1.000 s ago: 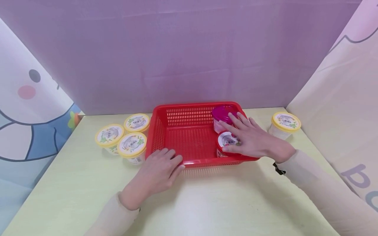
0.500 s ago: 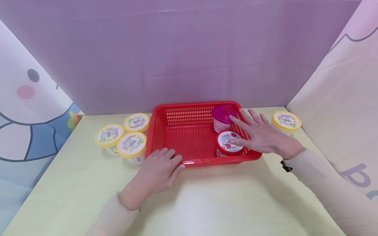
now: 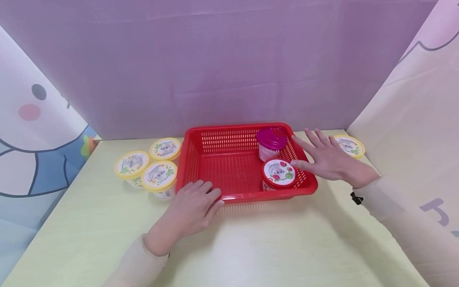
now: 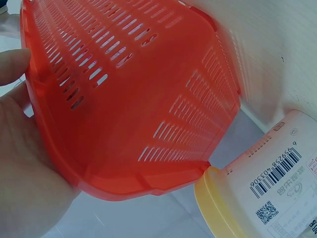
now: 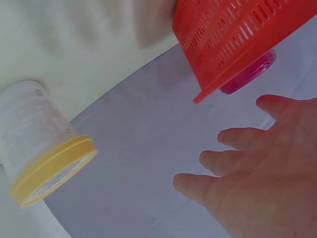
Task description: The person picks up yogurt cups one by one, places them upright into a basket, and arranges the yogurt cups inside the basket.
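My left hand (image 3: 195, 205) holds the front left corner of a red plastic basket (image 3: 229, 196), its fingers bent over the rim. The left wrist view shows the thumb and palm against the basket's outer side (image 4: 124, 99); the other fingers are mostly hidden there. Inside the basket, at its right end, stand a tub with a magenta lid (image 3: 271, 138) and, in front of it, a tub with a red-rimmed strawberry lid (image 3: 279, 172). My right hand (image 3: 328, 159) hovers over the basket's right edge with fingers spread, holding nothing. In the right wrist view its fingers (image 5: 233, 161) are straight.
Several yellow-lidded tubs (image 3: 159, 175) stand close together left of the basket. Another yellow-lidded tub (image 3: 351, 146) stands at the right, partly behind my right hand. A purple backdrop (image 3: 229, 63) rises behind the pale table (image 3: 251, 247), with printed cloths on both sides.
My right hand has moved right, off the strawberry-lid tub, uncovering its lid and the magenta one. It now partly covers the right-hand yellow-lidded tub. My left hand has stayed on the basket rim.
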`<control>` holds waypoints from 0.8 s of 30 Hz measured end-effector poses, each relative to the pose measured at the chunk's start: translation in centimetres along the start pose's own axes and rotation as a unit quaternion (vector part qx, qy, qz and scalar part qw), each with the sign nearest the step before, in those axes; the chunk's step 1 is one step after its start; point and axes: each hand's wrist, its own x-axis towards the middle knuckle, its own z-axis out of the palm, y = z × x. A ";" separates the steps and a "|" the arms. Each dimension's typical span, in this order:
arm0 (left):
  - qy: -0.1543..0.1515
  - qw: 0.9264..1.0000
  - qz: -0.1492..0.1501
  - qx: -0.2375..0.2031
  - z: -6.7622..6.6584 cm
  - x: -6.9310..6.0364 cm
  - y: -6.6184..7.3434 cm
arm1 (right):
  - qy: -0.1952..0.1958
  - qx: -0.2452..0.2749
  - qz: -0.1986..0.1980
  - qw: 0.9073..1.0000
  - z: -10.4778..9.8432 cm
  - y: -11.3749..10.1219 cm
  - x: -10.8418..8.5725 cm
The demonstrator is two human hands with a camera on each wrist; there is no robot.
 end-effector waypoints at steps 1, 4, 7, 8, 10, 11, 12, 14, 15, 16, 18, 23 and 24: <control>0.000 1.000 0.000 -0.001 0.0 0.0 0.0 | -0.001 0.000 0.003 1.000 0.0 0.2 0.1; 0.002 1.000 -0.001 -0.002 -0.1 0.0 0.0 | -0.001 0.004 0.012 1.000 -0.1 0.9 0.3; 0.002 1.000 0.000 -0.002 -0.1 0.0 0.0 | -0.001 0.004 0.027 1.000 -0.1 1.6 0.4; 0.002 1.000 0.000 -0.002 -0.1 0.0 0.0 | -0.002 0.004 0.032 0.999 -0.1 1.9 0.4; 0.002 1.000 0.001 -0.001 0.0 0.0 0.0 | -0.003 0.006 0.040 0.999 -0.1 2.4 0.4; 0.001 1.000 0.001 -0.002 0.0 0.0 0.0 | -0.005 0.007 0.044 0.999 0.0 2.6 0.4; 0.000 1.000 0.001 -0.002 0.0 0.0 -0.1 | -0.006 0.009 0.047 0.999 0.0 2.9 0.4; 0.000 1.000 0.001 -0.002 0.0 0.0 -0.1 | -0.006 0.012 0.050 0.999 0.0 3.3 0.4; -0.001 1.000 0.000 -0.002 0.0 0.0 -0.1 | -0.005 0.013 0.051 0.999 0.0 3.5 0.3; -0.001 1.000 0.000 -0.002 0.0 0.0 -0.1 | -0.006 0.010 0.054 0.998 0.1 3.8 0.4; -0.003 1.000 -0.001 -0.004 0.0 0.0 -0.1 | -0.005 0.006 0.060 0.998 0.1 4.3 0.4; -0.003 1.000 0.000 -0.003 0.1 0.0 -0.1 | -0.003 -0.002 0.072 0.997 0.3 5.4 0.4; -0.002 1.000 0.001 -0.004 0.1 0.0 -0.1 | -0.003 -0.003 0.074 0.997 0.3 5.6 0.4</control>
